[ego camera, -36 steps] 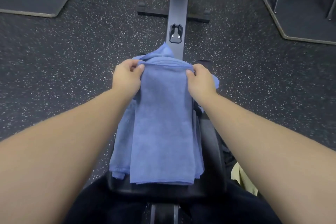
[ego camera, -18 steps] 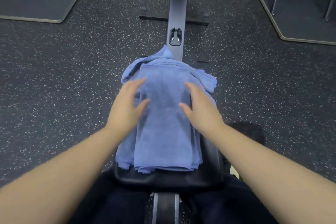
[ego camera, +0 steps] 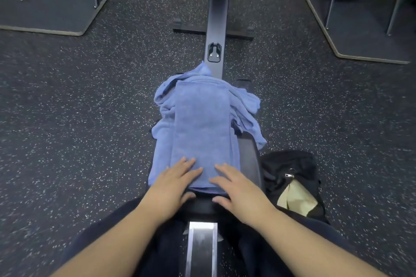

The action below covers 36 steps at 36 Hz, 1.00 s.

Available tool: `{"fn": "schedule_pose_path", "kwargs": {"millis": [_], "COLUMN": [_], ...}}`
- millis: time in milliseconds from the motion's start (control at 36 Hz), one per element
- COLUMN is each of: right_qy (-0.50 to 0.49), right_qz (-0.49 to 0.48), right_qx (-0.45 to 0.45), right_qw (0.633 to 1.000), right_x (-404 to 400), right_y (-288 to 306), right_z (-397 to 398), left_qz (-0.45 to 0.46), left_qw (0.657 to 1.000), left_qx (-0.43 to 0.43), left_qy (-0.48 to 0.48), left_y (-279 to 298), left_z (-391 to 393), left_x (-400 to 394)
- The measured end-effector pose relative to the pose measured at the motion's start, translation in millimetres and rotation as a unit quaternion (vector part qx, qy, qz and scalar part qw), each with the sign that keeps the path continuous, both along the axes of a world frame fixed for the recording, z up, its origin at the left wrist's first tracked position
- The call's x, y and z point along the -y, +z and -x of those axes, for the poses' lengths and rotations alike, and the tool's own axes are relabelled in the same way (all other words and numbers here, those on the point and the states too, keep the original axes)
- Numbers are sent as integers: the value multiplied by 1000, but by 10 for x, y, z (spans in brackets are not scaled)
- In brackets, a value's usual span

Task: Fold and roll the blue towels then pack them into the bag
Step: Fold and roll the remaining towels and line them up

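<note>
Both hands have slid from the middle of the folded strip down to its near end, and more of the rowing machine's far handle now shows.

Item: folded blue towel (ego camera: 201, 123), a long narrow strip running near to far along the black seat (ego camera: 251, 155) of the rowing machine (ego camera: 216, 18). It lies on top of a loose heap of further blue towels (ego camera: 244, 105), which spill over the seat's left and right edges.

Handling: judged soft, light and limp, with a napped surface that should grip itself when rolled. Layers may shift or splay if pushed unevenly. Best taken at the near short edge, both corners together, so the roll starts square.

Left hand (ego camera: 172, 183): flat, fingers straight and slightly spread, resting on the near left corner of the strip; nothing held.

Right hand (ego camera: 236, 186): flat likewise, fingers extended on the near right corner, thumb at the seat's near rim; nothing held.

Bag (ego camera: 290, 177): black, on the speckled floor (ego camera: 78, 119) just right of the seat, zip open, pale lining showing. No towel visible inside.

Step in hand, as judged: smoothing done, rolling from the near end about to start.
</note>
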State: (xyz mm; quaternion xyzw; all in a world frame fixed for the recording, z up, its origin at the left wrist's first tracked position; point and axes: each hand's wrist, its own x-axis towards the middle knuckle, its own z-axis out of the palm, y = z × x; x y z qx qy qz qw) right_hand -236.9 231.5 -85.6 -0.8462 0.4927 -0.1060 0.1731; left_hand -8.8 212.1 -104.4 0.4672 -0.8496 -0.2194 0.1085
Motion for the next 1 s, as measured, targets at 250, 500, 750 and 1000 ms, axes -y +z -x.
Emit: {"fn": "schedule_pose_path", "kwargs": {"millis": [250, 500, 750, 1000], "right_qy": [-31, -67, -81, -47], "right_qz": [28, -3, -17, 66], "right_qx": [70, 98, 26, -120], "right_qw": [997, 993, 996, 989], "right_x": [19, 50, 27, -19], "right_y": [-84, 30, 44, 42], "right_z": [19, 5, -33, -162], "left_qz": [64, 3, -1, 112], "left_qw": [996, 987, 996, 988], "left_qx": [-65, -141, -46, 98], "left_qy": [24, 81, 83, 33], "left_y": [107, 248, 156, 105], "left_z": [57, 65, 101, 213], "left_x": [-36, -13, -80, -78]}}
